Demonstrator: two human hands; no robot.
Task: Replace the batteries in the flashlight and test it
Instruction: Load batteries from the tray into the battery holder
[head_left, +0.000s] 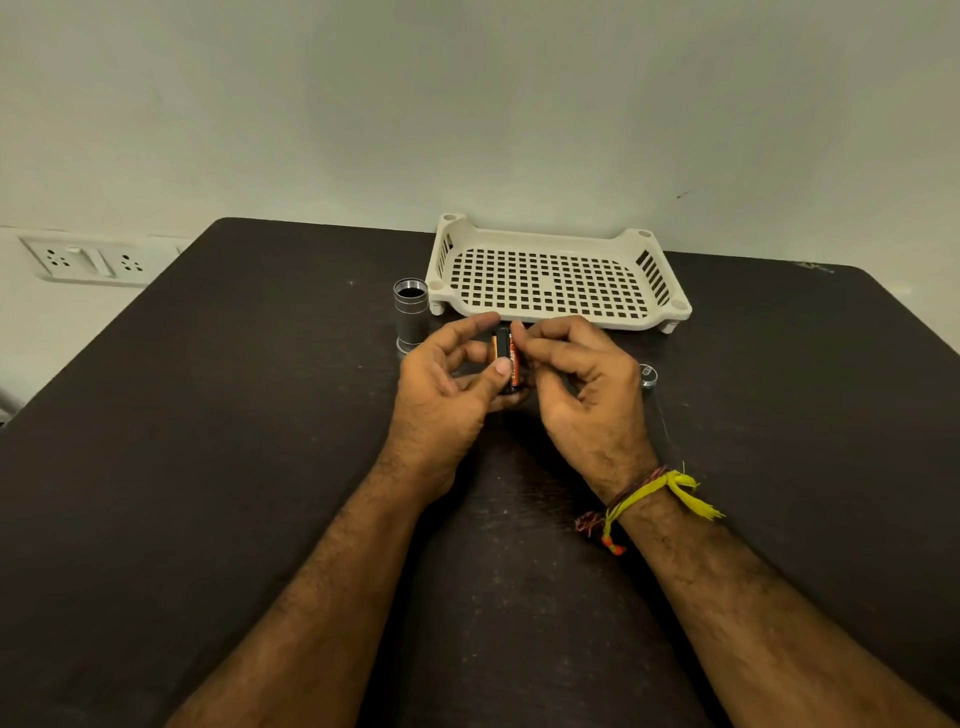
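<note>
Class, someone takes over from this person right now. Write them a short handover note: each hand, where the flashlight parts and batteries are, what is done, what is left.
Left hand: holds the batteries from the left.
Right hand: fingers pinch the same batteries from the right, just above the table.
Flashlight body: stands upright and open, left of the white tray.
Cap: lies on the table, right of the hands.
Done: flashlight opened.
Left: load batteries, refit cap, test. Whether these are the new or old batteries cannot be told.

1. Dark brown table (208, 467).
2. Cream tray (558, 236), square-grid perforations.
3. Silver flashlight body (411, 317).
4. Black-and-orange batteries (506, 358), possibly two.
5. Yellow wrist thread (657, 491).
</note>
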